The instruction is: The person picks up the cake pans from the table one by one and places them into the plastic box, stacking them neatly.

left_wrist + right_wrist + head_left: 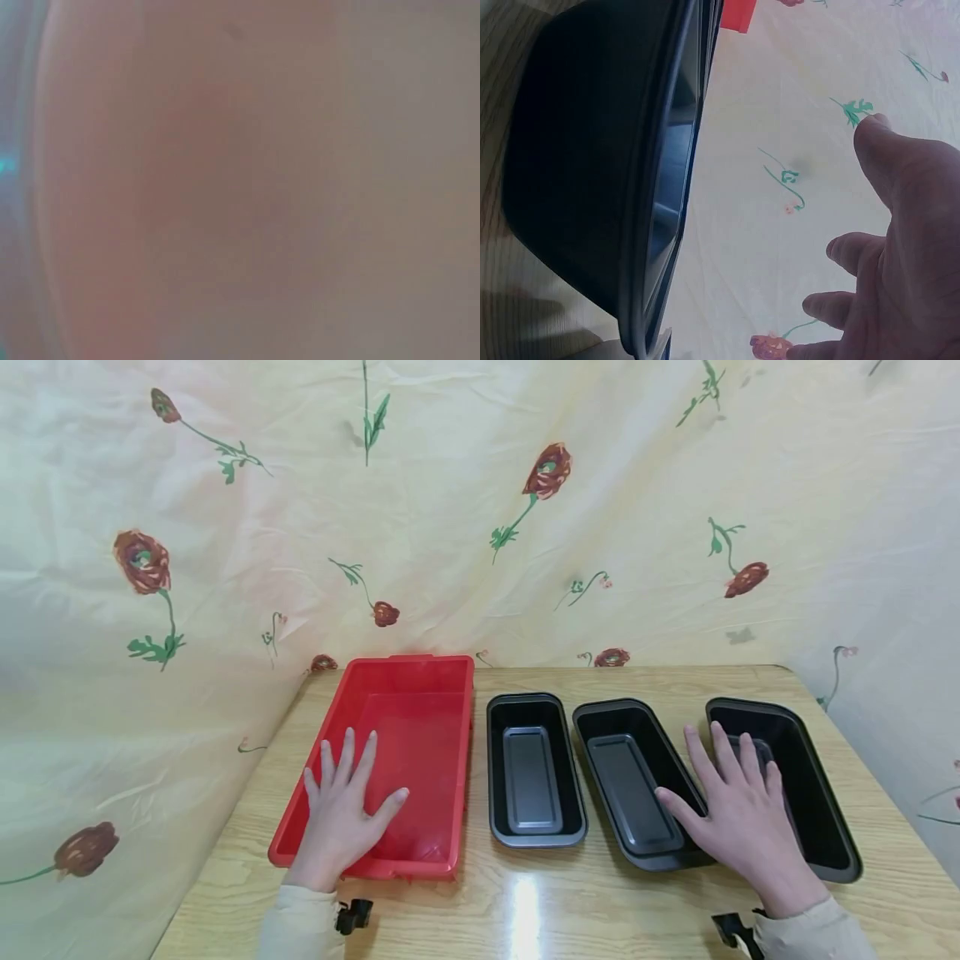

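Observation:
My left hand (341,818) is spread over the near left part of a red plastic tray (420,752), fingers straight and holding nothing. My right hand (742,818) spreads its fingers above two black loaf pans on the right. It overlaps the near right corner of the middle loaf pan (626,785) and the left side of the right loaf pan (813,802). In the right wrist view a loaf pan (577,150) stands on the left, with the fingers apart from it. The left wrist view is a blur.
A third black loaf pan (532,777) sits between the red tray and the middle pan. Everything rests on a light wooden table (472,918). Cloth with a poppy print (450,510) hangs behind and at the sides. Small black wrist mounts (354,915) show at the sleeves.

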The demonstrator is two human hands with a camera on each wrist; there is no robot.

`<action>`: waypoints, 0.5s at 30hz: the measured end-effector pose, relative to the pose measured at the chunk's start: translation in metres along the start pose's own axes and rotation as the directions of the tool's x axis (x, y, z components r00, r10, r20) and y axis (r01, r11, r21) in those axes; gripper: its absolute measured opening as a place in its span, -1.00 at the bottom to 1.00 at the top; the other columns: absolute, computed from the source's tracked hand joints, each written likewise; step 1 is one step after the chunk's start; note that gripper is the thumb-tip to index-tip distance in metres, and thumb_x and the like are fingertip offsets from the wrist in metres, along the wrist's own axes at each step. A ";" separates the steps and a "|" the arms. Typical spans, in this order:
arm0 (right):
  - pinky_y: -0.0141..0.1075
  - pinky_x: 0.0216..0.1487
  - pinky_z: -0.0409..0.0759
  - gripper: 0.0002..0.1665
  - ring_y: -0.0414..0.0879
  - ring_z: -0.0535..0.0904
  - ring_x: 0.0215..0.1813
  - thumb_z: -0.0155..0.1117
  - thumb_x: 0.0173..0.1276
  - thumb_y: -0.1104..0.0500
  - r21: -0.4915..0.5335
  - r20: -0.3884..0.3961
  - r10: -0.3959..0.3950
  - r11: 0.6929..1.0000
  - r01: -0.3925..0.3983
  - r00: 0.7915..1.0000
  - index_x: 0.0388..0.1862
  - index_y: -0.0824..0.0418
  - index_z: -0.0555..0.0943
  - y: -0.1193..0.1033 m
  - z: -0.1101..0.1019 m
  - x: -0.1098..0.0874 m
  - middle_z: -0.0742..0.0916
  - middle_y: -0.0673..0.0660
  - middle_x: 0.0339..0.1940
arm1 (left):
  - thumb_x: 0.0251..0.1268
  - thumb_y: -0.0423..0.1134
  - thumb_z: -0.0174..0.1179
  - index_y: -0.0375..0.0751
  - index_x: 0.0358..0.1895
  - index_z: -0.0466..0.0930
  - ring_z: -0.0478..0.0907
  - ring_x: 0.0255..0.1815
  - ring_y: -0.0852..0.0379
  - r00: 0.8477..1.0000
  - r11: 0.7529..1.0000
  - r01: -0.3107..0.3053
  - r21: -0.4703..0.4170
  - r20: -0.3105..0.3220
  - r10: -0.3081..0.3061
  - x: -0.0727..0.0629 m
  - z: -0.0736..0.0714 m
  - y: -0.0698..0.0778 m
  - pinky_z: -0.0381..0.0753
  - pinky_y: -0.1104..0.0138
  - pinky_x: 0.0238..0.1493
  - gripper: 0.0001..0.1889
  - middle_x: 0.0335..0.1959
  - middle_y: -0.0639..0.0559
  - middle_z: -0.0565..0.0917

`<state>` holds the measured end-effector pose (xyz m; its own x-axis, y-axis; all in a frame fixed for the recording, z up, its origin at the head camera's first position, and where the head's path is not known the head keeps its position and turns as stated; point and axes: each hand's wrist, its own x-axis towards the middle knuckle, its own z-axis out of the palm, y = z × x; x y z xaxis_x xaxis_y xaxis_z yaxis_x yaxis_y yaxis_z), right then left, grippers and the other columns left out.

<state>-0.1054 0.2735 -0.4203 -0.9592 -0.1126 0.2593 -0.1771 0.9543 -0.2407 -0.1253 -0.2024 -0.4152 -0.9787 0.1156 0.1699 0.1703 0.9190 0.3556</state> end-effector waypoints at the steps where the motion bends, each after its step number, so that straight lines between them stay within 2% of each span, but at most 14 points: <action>1: 0.42 0.32 -0.49 0.12 0.39 -0.43 0.51 0.13 0.35 -0.33 -0.001 -0.002 -0.004 1.000 0.004 1.000 0.62 0.06 -0.20 0.000 0.000 0.000 -0.13 0.35 0.58 | 0.15 0.30 0.21 0.07 0.60 -0.18 -0.37 0.52 -0.39 1.000 1.000 0.005 -0.002 -0.001 -0.005 -0.001 -0.001 -0.002 -0.35 -0.44 0.30 0.05 0.59 -0.19 -0.19; 9: 0.37 0.37 -0.44 0.10 0.41 -0.33 0.52 0.15 0.37 -0.28 0.031 -0.003 -0.013 0.999 0.013 1.000 0.62 0.03 -0.22 -0.001 0.000 -0.001 -0.07 0.34 0.58 | 0.21 0.22 0.22 0.02 0.60 -0.17 -0.37 0.51 -0.43 0.998 0.998 0.057 -0.014 -0.015 -0.058 -0.009 -0.007 -0.020 -0.32 -0.46 0.28 0.01 0.58 -0.25 -0.18; 15: 0.31 0.42 -0.39 0.02 0.43 -0.25 0.52 0.11 0.43 -0.22 0.088 -0.007 -0.024 0.996 0.025 1.000 0.62 0.03 -0.18 -0.002 0.001 -0.003 0.00 0.39 0.56 | 0.25 0.27 0.14 -0.06 0.59 -0.19 -0.39 0.49 -0.47 0.995 0.995 0.098 -0.020 0.011 -0.098 -0.015 -0.014 -0.034 -0.34 -0.50 0.23 0.01 0.55 -0.34 -0.19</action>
<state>-0.1025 0.2715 -0.4213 -0.9530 -0.1340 0.2718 -0.2198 0.9231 -0.3155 -0.1152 -0.2406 -0.4169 -0.9918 0.0287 0.1245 0.0753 0.9183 0.3887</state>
